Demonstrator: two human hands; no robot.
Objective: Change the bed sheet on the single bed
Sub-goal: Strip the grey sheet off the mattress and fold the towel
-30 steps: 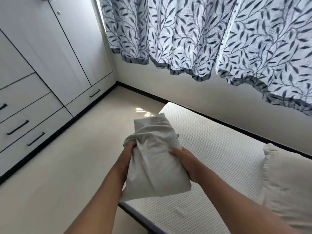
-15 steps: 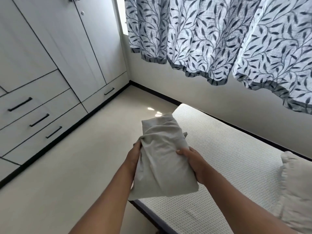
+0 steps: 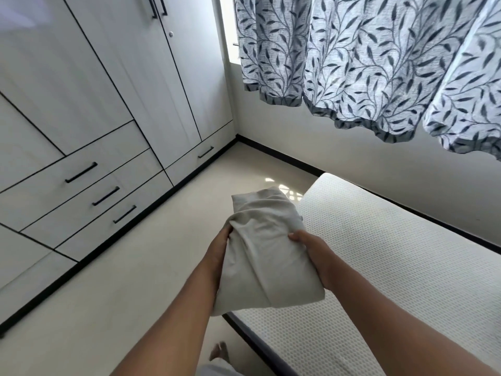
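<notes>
**Folded sheet in hand over a bare mattress**

Head view: the person holds a folded, pale beige cotton bed sheet (image 3: 267,256) up in front of them, above the near corner of the single bed. The left hand (image 3: 219,248) grips the bundle's left edge, its fingers curled into the cloth and mostly hidden behind it. The right hand (image 3: 315,249) clasps the right edge, thumb on top and fingers wrapped underneath. The white, dimpled-knit mattress (image 3: 393,267) lies bare, running along the wall under the grey leaf-print curtains (image 3: 379,63). A white wardrobe with black bar handles (image 3: 95,131) stands across the cream tiled floor (image 3: 122,280), well apart from the bed.

The bare mattress suggests the old sheet is already off, so the step in hand looks like bringing the fresh sheet to the bed. The next move probably calls for shaking the bundle open, finding its corners, and spreading it square over the mattress before tucking the edges.
</notes>
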